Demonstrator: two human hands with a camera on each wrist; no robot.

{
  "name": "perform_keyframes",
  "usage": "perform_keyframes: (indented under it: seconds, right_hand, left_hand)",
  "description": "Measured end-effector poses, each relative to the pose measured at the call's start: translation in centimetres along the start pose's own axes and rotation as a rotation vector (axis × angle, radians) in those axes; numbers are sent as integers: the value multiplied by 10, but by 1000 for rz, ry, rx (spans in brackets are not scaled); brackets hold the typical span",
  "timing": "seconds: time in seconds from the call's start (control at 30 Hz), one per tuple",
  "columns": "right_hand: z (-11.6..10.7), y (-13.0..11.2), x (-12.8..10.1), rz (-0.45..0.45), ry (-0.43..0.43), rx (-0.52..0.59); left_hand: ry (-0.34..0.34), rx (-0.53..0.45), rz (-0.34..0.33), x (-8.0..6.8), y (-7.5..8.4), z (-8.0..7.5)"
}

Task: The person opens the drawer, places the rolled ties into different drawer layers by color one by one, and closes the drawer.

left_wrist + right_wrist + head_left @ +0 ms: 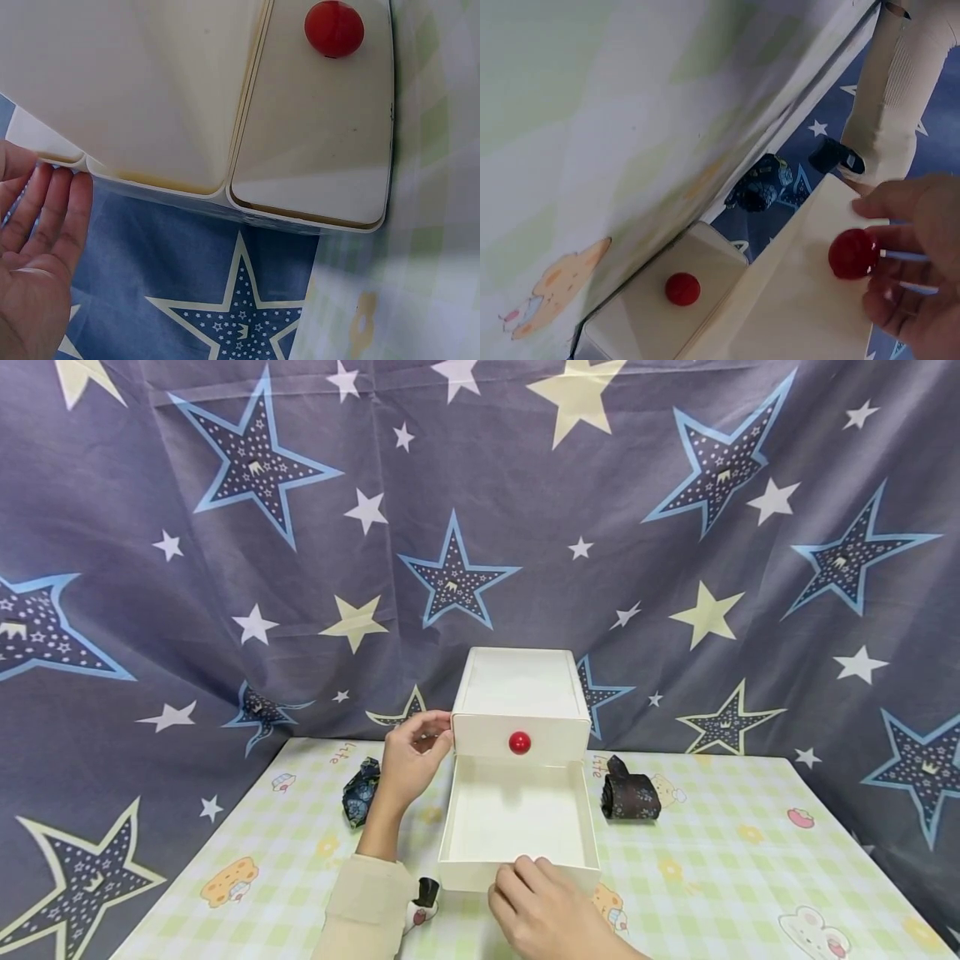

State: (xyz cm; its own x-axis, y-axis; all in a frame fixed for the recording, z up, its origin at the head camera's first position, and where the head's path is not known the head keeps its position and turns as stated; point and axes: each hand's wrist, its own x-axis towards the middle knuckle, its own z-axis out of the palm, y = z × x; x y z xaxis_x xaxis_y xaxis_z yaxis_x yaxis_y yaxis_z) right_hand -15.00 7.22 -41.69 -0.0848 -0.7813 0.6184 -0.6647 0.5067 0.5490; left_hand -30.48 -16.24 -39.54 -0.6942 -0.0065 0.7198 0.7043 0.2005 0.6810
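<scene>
A white two-drawer cabinet (pixel 517 685) stands at the back of the table. Its upper drawer is closed and carries a red knob (pixel 519 742). The lower drawer (pixel 465 872) is pulled out toward me and is empty. My right hand (pixel 527 870) is at this drawer's front wall; in the right wrist view its fingers (pixel 900 206) pinch the drawer's red knob (pixel 853 253). My left hand (pixel 433 731) rests on the cabinet's left side with straight fingers (pixel 56 202).
Two dark patterned fabric rolls lie beside the drawer, one on the left (pixel 362 789) and one on the right (pixel 630 795). A small black-and-white object (pixel 423 897) sits by my left sleeve. The checked tablecloth (pixel 750 877) covers the table; a star-print curtain (pixel 225 568) hangs behind.
</scene>
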Motion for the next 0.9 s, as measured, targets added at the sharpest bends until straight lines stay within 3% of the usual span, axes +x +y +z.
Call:
perform_keyframes:
  seconds: [0.23,0.37,0.63,0.9]
  right_hand:
    - [-7,9,6,43,59,38]
    - [-14,18,7,87,36,57]
    - [-26,38,1,221,-60,136]
    - [-32,61,-9,331,-98,114]
  left_hand:
    - [3,15,-21,0,2,-1]
    - [6,42,-23,0,8,0]
    - [-3,28,-13,0,39,0]
    - [1,32,1,-1,39,0]
